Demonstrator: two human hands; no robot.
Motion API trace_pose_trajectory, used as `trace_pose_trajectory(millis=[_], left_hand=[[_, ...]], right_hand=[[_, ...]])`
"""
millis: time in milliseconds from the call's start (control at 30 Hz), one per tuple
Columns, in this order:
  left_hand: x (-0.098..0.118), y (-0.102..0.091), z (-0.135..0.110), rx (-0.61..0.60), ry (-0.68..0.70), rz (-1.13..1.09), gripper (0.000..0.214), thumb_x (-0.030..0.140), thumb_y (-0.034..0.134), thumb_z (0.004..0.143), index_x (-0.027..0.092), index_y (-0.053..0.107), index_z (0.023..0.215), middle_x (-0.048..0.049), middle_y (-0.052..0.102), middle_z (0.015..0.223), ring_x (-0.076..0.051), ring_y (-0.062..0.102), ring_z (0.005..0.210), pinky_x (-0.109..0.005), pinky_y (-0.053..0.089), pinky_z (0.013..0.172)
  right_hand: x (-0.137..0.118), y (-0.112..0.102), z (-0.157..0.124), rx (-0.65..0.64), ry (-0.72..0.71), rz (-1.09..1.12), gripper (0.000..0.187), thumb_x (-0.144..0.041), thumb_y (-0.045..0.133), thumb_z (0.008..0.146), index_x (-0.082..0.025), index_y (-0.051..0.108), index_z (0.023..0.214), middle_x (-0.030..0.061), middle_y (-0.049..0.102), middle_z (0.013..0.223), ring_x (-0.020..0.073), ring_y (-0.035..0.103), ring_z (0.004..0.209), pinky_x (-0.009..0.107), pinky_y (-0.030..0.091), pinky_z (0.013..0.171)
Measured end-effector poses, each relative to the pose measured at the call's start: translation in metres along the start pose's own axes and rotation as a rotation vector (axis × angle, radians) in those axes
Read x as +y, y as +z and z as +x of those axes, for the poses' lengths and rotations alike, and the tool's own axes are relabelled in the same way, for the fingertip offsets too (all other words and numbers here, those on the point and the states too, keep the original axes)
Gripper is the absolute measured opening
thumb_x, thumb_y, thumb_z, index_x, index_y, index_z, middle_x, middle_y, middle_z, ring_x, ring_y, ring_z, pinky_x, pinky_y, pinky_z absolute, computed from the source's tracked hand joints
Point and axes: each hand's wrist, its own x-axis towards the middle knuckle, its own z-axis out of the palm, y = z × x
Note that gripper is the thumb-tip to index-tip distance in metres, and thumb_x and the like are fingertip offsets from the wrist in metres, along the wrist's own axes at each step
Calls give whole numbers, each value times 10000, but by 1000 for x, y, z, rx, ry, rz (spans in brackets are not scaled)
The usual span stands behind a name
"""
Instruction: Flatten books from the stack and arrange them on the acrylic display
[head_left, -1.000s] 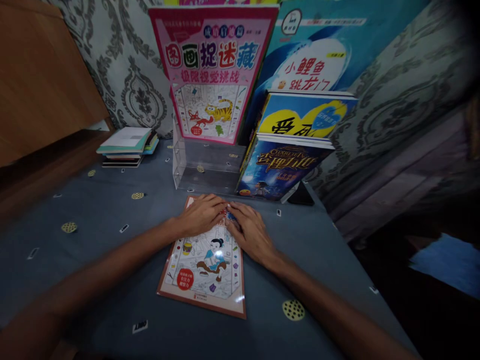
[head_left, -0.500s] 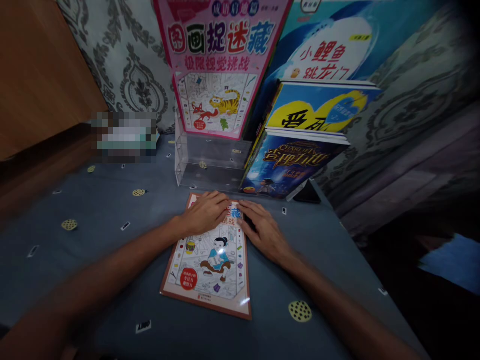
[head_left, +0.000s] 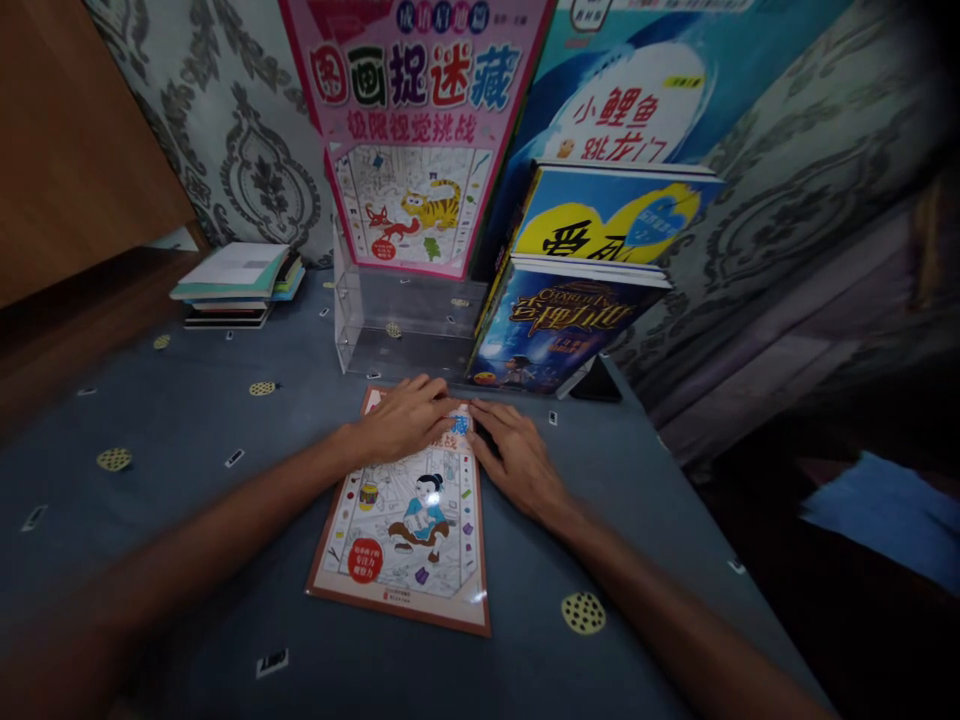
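A thin picture book (head_left: 409, 535) with a brown border lies flat on the table, its cover showing a seated figure in blue. My left hand (head_left: 407, 417) rests across the top of that cover and hides part of the title. Its fingers are stretched out toward the right. At the book's upper right corner, my right hand (head_left: 519, 455) touches the edge with its fingertips. The thumb of that hand is spread apart from the fingers. Just beyond both hands stands a clear plastic book rack (head_left: 345, 320).
The rack holds a pink-bordered book (head_left: 409, 125), a teal book (head_left: 686, 50), a blue-and-yellow book (head_left: 592, 215) and a dark blue book (head_left: 566, 325). A stack of books (head_left: 236, 275) sits at the back left. Patterned cloth covers the table (head_left: 187, 530), whose edge drops off at right.
The view has shifted slightly, so everything appears a little further left. My hands stay in nearly the same place on the book. The stack at back left now shows clearly.
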Motion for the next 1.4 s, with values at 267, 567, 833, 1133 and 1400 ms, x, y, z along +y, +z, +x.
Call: trace_pose_trajectory(millis=[267,567,833,1133,1400], left_hand=[[5,3,2,26,37,-7,322,279,366,1032,135,604,1195,-107,612,1158,-250,523,1093,-395,434,921],[1,6,-2,32,72,-113,380,309,350,1048,172,552,1340,-94,602,1358,-228,485,1296,-404,383,1047],[1,7,-2,33,72,-173,410,388,386,1035,180,551,1347,-99,599,1362,-241,503,1282,-421,392,1057],[3,9,-5,13,47,-131,424,389,369,1039,185,534,1372,-76,576,1407,-249,439,1351,-427,354,1086],[2,12,-6,-39,69,-135,490,439,290,1053,203,463,1446,-61,484,1510,-236,333,1447,-435,273,1127]], right_hand=[[9,0,2,-7,-29,45,392,-290,461,966,-162,632,1294,148,638,1339,299,570,1240,519,449,1036],[6,-2,1,30,-18,51,363,-274,453,973,-175,668,1248,135,668,1299,291,601,1203,507,466,1020],[8,-1,0,49,-63,25,363,-272,449,971,-210,664,1257,119,684,1276,295,620,1170,500,494,969],[3,0,-5,51,-99,-20,353,-226,453,959,-160,663,1235,149,676,1284,298,625,1174,502,493,972],[-6,-7,-18,32,-110,-14,331,-236,465,970,-176,673,1221,145,690,1259,287,638,1159,494,500,969]])
